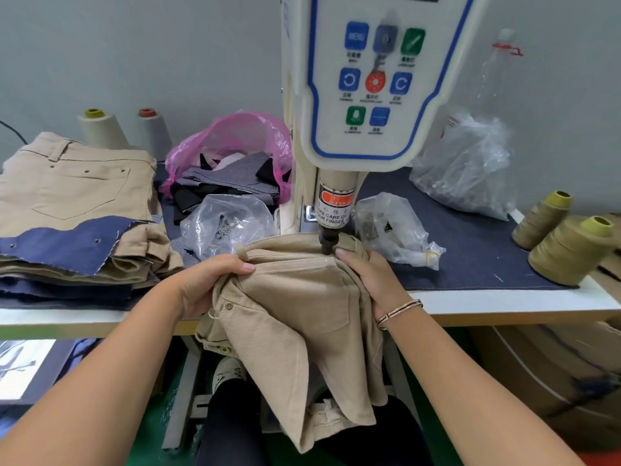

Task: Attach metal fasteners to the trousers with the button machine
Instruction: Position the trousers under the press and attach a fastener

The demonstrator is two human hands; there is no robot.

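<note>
Both hands, left (205, 284) and right (369, 274), grip the trousers (295, 307) under the button machine (336, 210) labelled "TAKE CARE".

A white-topped worktable with a pale wooden edge (504, 306) carries a dark blue denim cloth mat (470, 250). On the left lies a stack of folded beige trousers and blue denim pieces (77, 210), with 2 cream thread cones (100, 129) behind it. A pink plastic bag of dark fabric scraps (232, 163) sits near the middle, with a clear bag of small metal parts (228, 223) in front. Right of the white button machine (363, 95) lie 2 more clear plastic bags (393, 227), and 2 olive thread cones (571, 250) lie tipped at the right edge.
</note>
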